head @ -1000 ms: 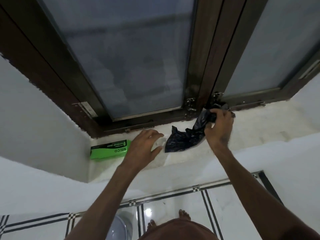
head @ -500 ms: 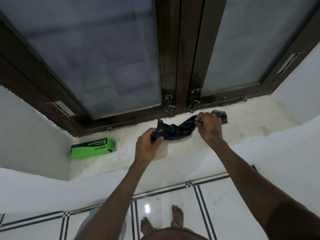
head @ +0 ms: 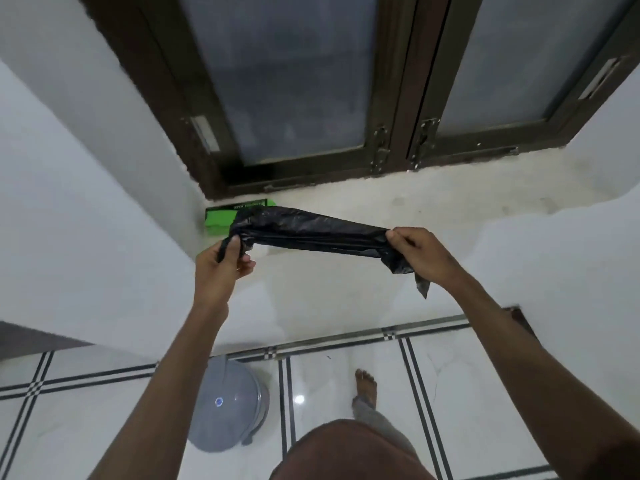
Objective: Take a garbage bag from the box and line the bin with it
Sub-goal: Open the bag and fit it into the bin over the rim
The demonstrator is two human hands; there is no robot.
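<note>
The person stood barefoot at the window sill (head: pixel 450 199), both arms raised in front of them. The left hand (head: pixel 221 261) pinched one end of the black garbage bag (head: pixel 311 230) between thumb and curled fingers, and the right hand (head: pixel 420 252) gripped the other end, fingers closed round the plastic, a short tail of it hanging below that wrist. Between the two hands the bag was stretched out in a crumpled, narrow band, held in the air above the sill's front edge. Behind its left end the green box (head: pixel 220 220) lay on the sill, tucked into the corner under the dark window frame (head: pixel 394 98). Down on the tiled floor (head: pixel 346 375), near the person's feet, stood the grey bin (head: pixel 227 407) with its domed lid on.
</note>
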